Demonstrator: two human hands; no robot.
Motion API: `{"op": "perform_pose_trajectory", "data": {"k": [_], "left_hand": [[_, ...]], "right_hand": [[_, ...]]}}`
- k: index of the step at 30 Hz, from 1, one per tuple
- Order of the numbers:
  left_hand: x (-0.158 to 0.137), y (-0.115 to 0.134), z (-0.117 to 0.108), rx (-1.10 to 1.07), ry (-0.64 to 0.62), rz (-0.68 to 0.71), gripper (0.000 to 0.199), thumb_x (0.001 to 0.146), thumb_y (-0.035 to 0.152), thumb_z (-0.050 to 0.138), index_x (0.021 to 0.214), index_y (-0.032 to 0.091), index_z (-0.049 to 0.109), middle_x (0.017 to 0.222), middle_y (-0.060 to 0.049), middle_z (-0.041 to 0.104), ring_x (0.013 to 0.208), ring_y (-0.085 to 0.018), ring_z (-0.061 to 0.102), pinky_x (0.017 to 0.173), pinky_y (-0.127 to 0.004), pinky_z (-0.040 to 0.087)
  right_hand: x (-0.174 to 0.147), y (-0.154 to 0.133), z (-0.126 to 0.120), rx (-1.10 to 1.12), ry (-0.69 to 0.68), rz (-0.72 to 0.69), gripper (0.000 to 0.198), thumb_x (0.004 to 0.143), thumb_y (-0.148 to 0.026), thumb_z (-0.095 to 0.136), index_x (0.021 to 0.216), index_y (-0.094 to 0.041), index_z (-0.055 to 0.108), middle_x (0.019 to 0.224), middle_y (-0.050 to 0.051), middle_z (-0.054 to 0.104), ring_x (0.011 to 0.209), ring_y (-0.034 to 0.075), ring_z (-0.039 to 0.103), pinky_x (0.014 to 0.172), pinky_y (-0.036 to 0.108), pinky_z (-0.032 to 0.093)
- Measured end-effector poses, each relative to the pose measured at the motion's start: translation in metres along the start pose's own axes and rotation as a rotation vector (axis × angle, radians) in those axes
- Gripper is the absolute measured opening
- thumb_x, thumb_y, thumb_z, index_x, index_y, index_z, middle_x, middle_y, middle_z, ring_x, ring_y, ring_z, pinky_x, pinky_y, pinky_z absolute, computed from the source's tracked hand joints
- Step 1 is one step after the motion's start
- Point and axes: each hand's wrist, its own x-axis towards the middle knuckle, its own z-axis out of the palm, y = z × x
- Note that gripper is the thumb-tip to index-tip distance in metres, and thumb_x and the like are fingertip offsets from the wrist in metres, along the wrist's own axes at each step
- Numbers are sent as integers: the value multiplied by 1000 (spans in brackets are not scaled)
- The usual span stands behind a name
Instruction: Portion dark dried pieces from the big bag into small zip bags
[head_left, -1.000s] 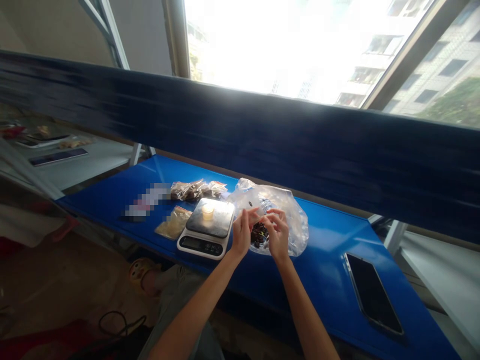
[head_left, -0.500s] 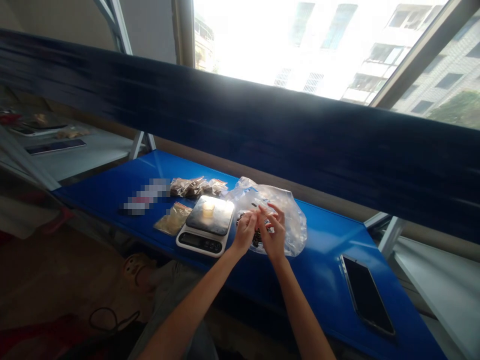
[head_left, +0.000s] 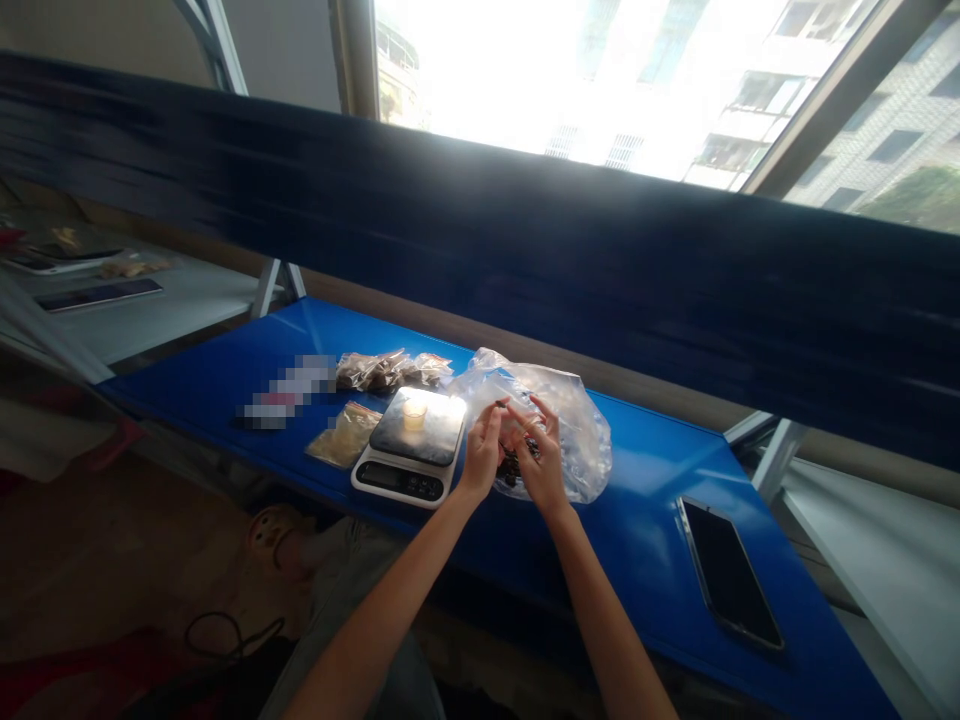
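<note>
Small dark piece (head_left: pixel 501 404), pinched in the fingertips of the left hand (head_left: pixel 482 455) above loose dark bits (head_left: pixel 511 474) and a crumpled clear plastic bag (head_left: pixel 586 435), could slip if that grip slackens. The right hand (head_left: pixel 543 465) is half-curled; I cannot tell its hold. A leftward bump could tip the small translucent cup (head_left: pixel 415 415) on the white scale (head_left: pixel 431 452).

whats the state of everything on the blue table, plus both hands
Digital scale: display dark, no legible reading
Small cup: upright on the digital scale
Large plastic bag: crumpled
Dark pieces: loose, heaped
Smartphone: lying flat, screen dark
Pale-filled bag: lying flat, closure unclear
Small bags: filled, closure unclear
Pixelated item: unreadable
Left hand: fingers bent, grip unclear
Right hand: fingers partly spread, grip unclear
</note>
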Motion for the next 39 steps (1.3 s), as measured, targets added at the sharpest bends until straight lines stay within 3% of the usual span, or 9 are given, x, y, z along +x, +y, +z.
{"op": "perform_pose_trajectory", "data": {"k": [4,8,14,20,23,28,35,39], "left_hand": [[0,-1,0,19,-19,-15,39,88,49,50,109,21,67,69,-3,66,39,-8,38,38,-21,31],[-1,1,0,15,-35,-32,48,86,56,48,110,19,67,65,-2,63,35,-6,34,34,-21,26],[0,-1,0,-26,-35,-44,59,88,62,38,115,17,64,87,-7,68,37,-5,37,34,-21,25],[0,-2,1,-23,-31,-48,61,85,64,43,110,14,67,78,-6,68,35,-5,36,32,-22,25],[0,-1,0,-24,-32,-50,62,85,65,42,112,15,67,81,-7,68,36,-5,37,32,-22,26],[0,1,0,-32,-31,-55,64,88,64,35,121,16,61,88,-9,69,44,-8,47,34,-19,32],[-5,1,-3,96,8,99,61,91,61,30,126,18,57,89,-8,69,52,-11,52,38,-21,35],[-9,-1,-6,224,60,262,56,92,59,31,119,20,62,90,-7,68,64,-15,56,62,-27,46]], "right_hand": [[0,0,0,12,-7,16,32,91,-28,51,121,-29,63,137,9,43,129,25,41,105,47,37],[1,-2,-1,15,27,25,26,91,-30,53,112,-24,67,133,12,45,127,27,43,103,48,39],[-1,-1,0,-8,82,28,18,87,-30,59,99,-22,69,130,12,45,114,27,51,96,48,44],[0,-1,-3,-21,78,-2,26,87,-31,60,112,-26,67,130,11,47,121,27,47,96,47,45],[0,-1,-4,-28,31,23,30,87,-32,59,116,-28,65,136,11,42,115,26,51,87,43,51],[1,-2,-6,-54,86,40,17,81,-33,66,93,-23,73,128,11,51,102,24,58,86,43,52],[6,-1,-13,-68,214,108,21,79,-37,66,83,-17,70,113,14,55,95,24,60,81,42,52],[9,-2,-19,-67,281,165,25,84,-40,59,82,-17,68,109,13,57,99,24,57,72,36,52]]}}
